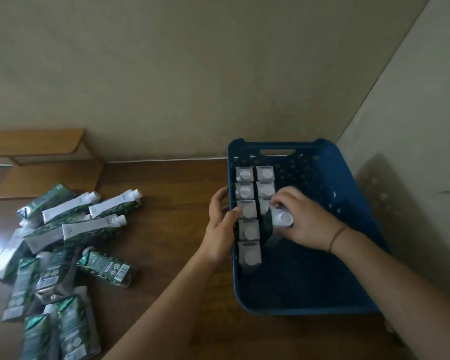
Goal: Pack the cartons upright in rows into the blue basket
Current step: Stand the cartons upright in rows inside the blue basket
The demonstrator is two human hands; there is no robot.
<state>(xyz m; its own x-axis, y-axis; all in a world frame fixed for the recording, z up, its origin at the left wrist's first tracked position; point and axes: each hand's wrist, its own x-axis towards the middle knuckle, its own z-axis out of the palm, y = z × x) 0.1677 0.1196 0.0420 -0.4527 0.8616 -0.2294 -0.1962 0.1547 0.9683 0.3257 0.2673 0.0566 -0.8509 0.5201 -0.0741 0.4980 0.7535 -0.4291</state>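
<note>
1. the blue basket (330,302) sits on the wooden table (166,229) against the wall, in the corner.
2. five cartons stand upright in a row (248,213) along its left wall; a second row (265,181) begins beside it.
3. the right hand (300,222) grips a tilted carton (282,219) in that second row.
4. the left hand (222,224) curls over the basket's left rim, thumb against a carton.
5. loose cartons (63,245) lie heaped on the table, well to the left.

A brown wooden table (172,203) carries a blue basket (309,302) — and loose cartons (63,242).
</note>
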